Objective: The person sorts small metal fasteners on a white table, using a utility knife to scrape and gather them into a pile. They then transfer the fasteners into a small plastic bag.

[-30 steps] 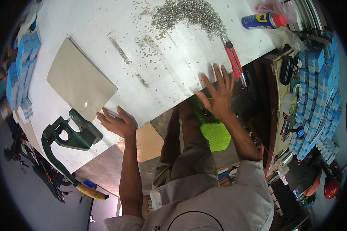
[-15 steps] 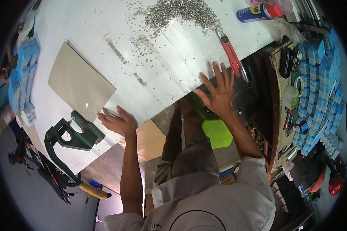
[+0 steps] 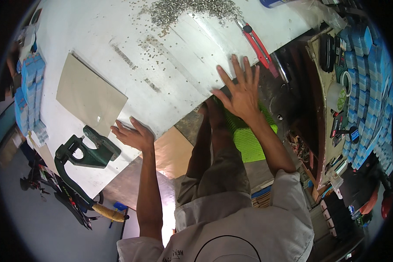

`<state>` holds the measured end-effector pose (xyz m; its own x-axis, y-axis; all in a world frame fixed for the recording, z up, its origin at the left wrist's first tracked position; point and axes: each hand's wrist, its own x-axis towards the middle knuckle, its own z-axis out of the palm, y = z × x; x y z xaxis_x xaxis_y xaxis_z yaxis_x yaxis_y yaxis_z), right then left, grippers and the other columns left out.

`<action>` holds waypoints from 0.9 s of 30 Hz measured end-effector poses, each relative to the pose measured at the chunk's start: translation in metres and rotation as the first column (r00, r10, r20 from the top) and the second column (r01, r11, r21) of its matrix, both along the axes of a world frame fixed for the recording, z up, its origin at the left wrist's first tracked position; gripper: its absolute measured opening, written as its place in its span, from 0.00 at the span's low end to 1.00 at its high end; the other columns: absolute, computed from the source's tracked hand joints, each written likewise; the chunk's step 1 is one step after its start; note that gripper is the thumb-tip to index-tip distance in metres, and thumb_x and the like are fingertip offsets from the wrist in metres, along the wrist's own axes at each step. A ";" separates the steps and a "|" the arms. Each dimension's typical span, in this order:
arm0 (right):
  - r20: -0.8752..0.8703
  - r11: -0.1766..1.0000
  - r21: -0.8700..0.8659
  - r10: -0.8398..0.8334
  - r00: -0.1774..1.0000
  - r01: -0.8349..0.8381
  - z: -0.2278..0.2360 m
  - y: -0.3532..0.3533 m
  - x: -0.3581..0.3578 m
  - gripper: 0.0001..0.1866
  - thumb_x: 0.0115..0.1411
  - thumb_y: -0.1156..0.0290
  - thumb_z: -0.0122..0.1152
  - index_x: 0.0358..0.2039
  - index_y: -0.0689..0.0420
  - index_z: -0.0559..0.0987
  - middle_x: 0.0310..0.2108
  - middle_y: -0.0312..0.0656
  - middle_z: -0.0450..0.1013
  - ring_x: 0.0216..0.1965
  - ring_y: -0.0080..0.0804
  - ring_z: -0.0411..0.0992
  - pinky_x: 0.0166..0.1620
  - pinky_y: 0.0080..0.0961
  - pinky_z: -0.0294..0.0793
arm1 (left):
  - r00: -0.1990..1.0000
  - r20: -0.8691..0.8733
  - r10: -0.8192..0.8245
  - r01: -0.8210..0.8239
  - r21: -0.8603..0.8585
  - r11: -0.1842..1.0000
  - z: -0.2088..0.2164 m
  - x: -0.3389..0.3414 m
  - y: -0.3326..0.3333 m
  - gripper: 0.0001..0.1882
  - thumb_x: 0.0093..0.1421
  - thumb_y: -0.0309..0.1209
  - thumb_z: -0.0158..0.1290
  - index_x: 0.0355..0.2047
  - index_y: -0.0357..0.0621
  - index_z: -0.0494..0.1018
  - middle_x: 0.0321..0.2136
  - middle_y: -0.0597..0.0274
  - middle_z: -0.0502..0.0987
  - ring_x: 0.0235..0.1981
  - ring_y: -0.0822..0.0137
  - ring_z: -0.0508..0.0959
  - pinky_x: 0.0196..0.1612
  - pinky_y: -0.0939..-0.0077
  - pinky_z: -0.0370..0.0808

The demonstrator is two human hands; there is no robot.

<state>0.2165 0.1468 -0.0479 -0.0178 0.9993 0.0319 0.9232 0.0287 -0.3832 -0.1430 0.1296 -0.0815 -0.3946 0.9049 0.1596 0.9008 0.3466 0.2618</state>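
Observation:
My left hand [image 3: 136, 135] rests at the table edge with its fingers apart, holding nothing. Just left of it stands a dark green hand press [image 3: 89, 150] with a long curved lever and a worn yellowish grip. Beyond that hand lies a grey-beige sheet of board [image 3: 89, 91]. My right hand [image 3: 242, 94] is spread at the table's front edge, fingertips over the white top, and it is empty too. Close beyond its fingers a red utility knife [image 3: 256, 45] lies across the edge. A heap of small metal rings [image 3: 192, 11], perhaps eyelets, covers the far middle.
The white table [image 3: 174, 94] carries scattered rings and dark scuff marks. At the right, a wooden shelf [image 3: 314, 113] holds tape rolls [image 3: 336, 97] and stacked blue-white packs [image 3: 367, 96]. More blue packs [image 3: 30, 87] stand at left. A bright green basket [image 3: 249, 144] sits below the table.
The view has shifted, so the ring heap and knife sit higher and the blue can is mostly out of frame. Both hands stay spread at the edge, nearly in place.

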 end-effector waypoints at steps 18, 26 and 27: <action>-0.020 0.997 0.069 0.029 0.999 -0.028 -0.032 -0.047 0.018 0.30 0.62 0.50 0.67 0.64 0.36 0.75 0.74 0.51 0.54 0.74 0.57 0.49 0.69 0.72 0.42 | 1.000 0.000 0.003 -0.003 -0.021 1.000 -0.001 -0.001 0.000 0.38 0.71 0.53 0.45 0.66 0.27 0.61 0.68 0.22 0.52 0.72 0.32 0.52 0.71 0.39 0.49; -0.560 0.763 -0.203 -0.605 0.566 0.614 -0.011 -0.036 -0.019 0.17 0.62 0.57 0.71 0.32 0.60 0.81 0.36 0.45 0.76 0.36 0.31 0.73 0.40 0.32 0.71 | 1.000 -0.002 0.021 -0.021 -0.024 0.999 0.001 0.002 0.000 0.38 0.72 0.52 0.45 0.66 0.27 0.60 0.68 0.22 0.52 0.72 0.32 0.52 0.71 0.39 0.49; -0.578 0.713 -0.288 -0.662 0.477 0.640 -0.011 -0.024 -0.028 0.18 0.63 0.59 0.71 0.26 0.60 0.79 0.27 0.39 0.73 0.28 0.25 0.68 0.33 0.27 0.66 | 1.000 -0.004 0.015 -0.015 -0.020 1.000 0.001 0.002 0.000 0.38 0.72 0.52 0.45 0.66 0.27 0.60 0.68 0.22 0.52 0.72 0.32 0.52 0.71 0.40 0.50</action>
